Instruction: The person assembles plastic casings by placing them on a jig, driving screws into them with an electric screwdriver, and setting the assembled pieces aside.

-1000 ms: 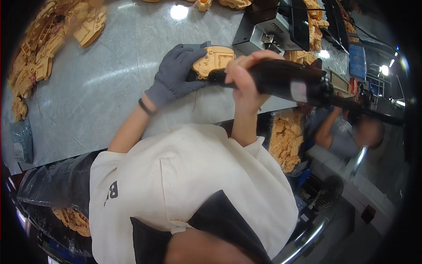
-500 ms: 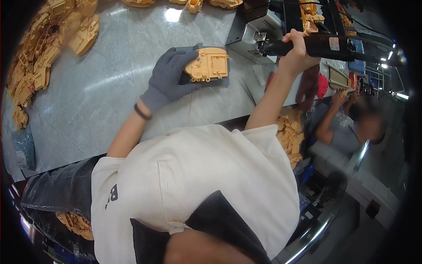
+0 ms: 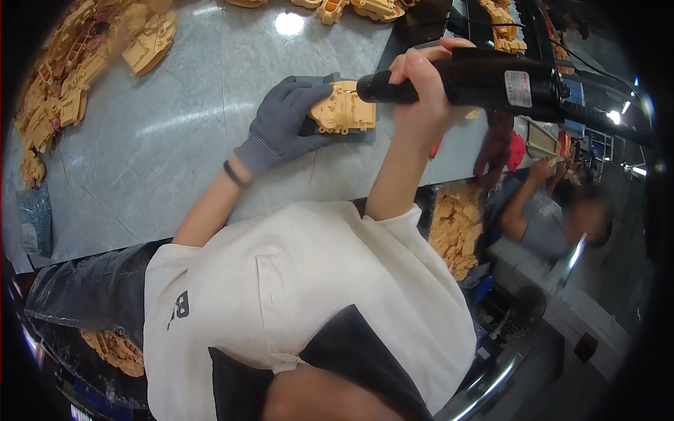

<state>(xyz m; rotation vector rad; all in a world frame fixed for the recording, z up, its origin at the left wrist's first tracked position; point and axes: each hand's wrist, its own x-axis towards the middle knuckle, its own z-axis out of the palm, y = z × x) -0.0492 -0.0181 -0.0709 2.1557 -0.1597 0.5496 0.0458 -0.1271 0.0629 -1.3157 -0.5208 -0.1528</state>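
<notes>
A yellow-orange plastic housing (image 3: pixel 342 112) rests on a dark grey block-like fixture (image 3: pixel 361 135) on the table. My left hand (image 3: pixel 286 121), in a grey knit glove, grips the housing's left side, thumb below and fingers above. My bare right hand (image 3: pixel 426 83) is wrapped round a black electric screwdriver (image 3: pixel 484 83) with a pale label, held nearly level. Its tip points left, over the upper part of the housing; whether the bit touches the plastic I cannot tell.
Many similar plastic housings (image 3: pixel 78 91) are heaped along the table's left side, with more at the far edge. A blue-grey bag (image 3: pixel 35 221) lies at the left corner. Bags of parts (image 3: pixel 456 231) stand beside me. Another person (image 3: pixel 554 210) works at the right.
My right hand has brought the screwdriver left from the metal box-like device to above the housing. My left hand still holds the housing.
</notes>
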